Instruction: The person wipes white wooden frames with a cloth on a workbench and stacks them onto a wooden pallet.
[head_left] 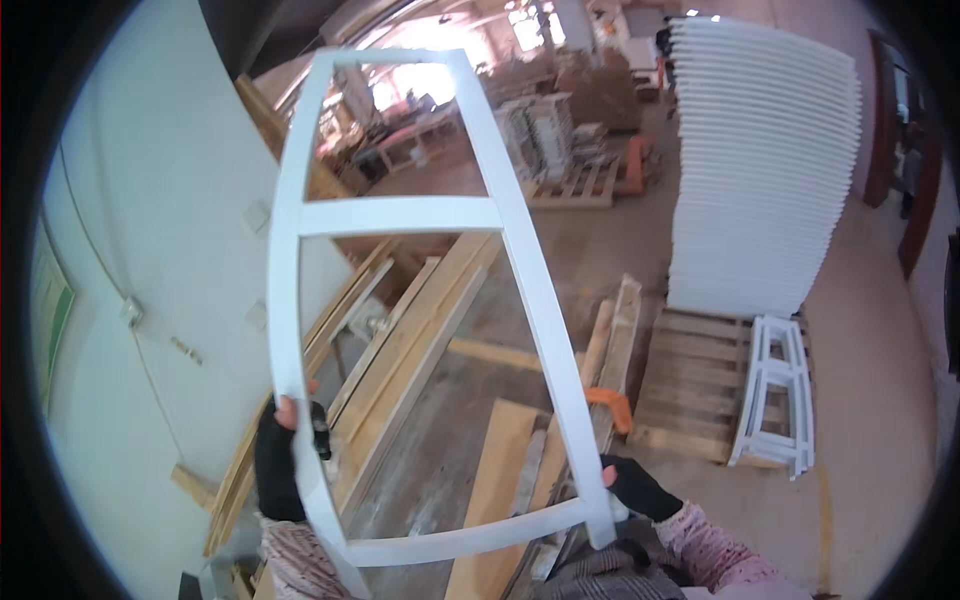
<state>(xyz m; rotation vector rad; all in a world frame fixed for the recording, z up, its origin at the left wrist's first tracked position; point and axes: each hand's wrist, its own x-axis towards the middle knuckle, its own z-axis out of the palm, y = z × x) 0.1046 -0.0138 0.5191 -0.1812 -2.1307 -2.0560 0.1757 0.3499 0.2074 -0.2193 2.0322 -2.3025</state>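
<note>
A white frame with two long side rails and three crosspieces (400,215) is held up in front of me, tilted with its far end raised. My left hand (280,455), in a dark fingerless glove, grips the left rail near its lower part. Around the right rail, close to the near crosspiece, my right hand (640,488) is closed, also gloved. Through the frame's openings, long wooden boards (420,340) show beneath it.
To the right rises a tall stack of white frames (765,170) on a wooden pallet (690,390). Smaller white frames (778,395) lie at its near edge. An orange handle (610,408) stands beside the boards. A pale wall (150,230) runs along the left.
</note>
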